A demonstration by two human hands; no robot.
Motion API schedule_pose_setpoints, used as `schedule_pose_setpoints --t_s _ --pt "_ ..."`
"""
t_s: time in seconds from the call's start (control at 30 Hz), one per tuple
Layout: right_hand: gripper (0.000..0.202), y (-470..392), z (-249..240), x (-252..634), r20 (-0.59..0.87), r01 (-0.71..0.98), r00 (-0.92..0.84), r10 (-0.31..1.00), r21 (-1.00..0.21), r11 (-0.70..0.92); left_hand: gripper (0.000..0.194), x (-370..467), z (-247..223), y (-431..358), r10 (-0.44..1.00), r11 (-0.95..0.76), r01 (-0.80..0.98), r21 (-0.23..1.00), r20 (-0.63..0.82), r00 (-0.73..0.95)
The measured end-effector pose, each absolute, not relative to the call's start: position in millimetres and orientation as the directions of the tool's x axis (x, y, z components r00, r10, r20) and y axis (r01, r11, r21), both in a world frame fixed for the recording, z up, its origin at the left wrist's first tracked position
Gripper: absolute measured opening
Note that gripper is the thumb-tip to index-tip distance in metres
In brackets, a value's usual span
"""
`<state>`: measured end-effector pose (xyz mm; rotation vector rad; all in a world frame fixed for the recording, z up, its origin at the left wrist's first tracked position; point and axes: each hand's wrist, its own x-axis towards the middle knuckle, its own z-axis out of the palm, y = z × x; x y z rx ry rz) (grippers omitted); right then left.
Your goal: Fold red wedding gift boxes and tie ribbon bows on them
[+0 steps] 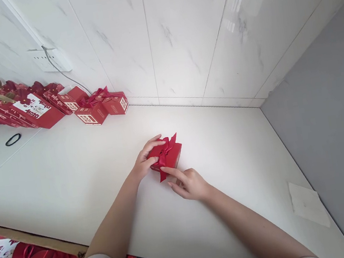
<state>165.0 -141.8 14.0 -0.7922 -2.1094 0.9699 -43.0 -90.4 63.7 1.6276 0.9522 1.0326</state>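
Observation:
A small red gift box sits on the white counter in front of me, tied on top with a dark pink satin ribbon bow. My left hand grips the box from its left side, with fingers over the top and the thumb near the bow. From the lower right, my right hand reaches to it. Its index fingertip touches the ribbon's lower tail, while the thumb is apart below and the other fingers are curled. Part of the box's front is hidden behind my right hand.
Several red boxes and gift bags line the wall at left. A black band lies on the white counter. At lower left, a carton holds more ribboned red boxes. A pale patch is near the grey panel.

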Motion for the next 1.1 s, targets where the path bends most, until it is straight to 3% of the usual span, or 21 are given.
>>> schedule_pose_setpoints --t_s 0.13,0.3,0.4,0.57,0.73,0.9,1.0,1.1 --pt "0.053 -147.8 25.1 156.7 0.165 0.042 -0.658 0.735 -0.966 0.254 0.046 -48.1 63.1 -87.8 0.919 -0.285 0.160 0.945 0.221 0.327" --pt "0.028 -145.5 38.3 157.3 0.068 -0.168 -0.640 0.766 -0.984 -0.053 0.052 -49.2 62.3 -86.9 0.912 -0.266 0.134 0.955 0.204 0.357" --pt "0.023 -135.9 39.7 167.0 0.098 -0.250 -0.568 0.817 -0.966 -0.059 0.055 -49.7 61.4 -86.0 0.909 -0.237 0.080 0.968 0.192 0.370" --pt "0.044 -116.2 26.1 183.6 0.105 -0.295 -0.469 0.877 -0.954 -0.044 0.049 -51.5 55.1 -83.4 0.889 -0.235 -0.008 0.972 0.219 0.402" --pt "0.047 -110.2 12.7 184.7 0.083 -0.287 -0.468 0.880 -0.956 -0.062 0.039 -48.6 56.0 -85.2 0.911 -0.194 -0.030 0.981 0.191 0.366" --pt "0.047 -112.2 10.0 179.1 0.058 -0.249 -0.495 0.867 -0.965 -0.077 0.020 -32.2 72.5 -97.2 0.981 -0.148 0.146 0.978 0.127 0.149" --pt "0.049 -112.6 7.6 177.0 0.042 -0.233 -0.482 0.875 -0.969 -0.082 0.022 -24.2 78.4 -102.7 0.990 -0.134 0.306 0.943 0.116 0.076" --pt "0.054 -111.1 4.6 178.4 0.033 -0.225 -0.430 0.902 -0.972 -0.072 0.026 -23.2 77.4 -102.7 0.994 -0.094 0.298 0.950 0.072 0.085"
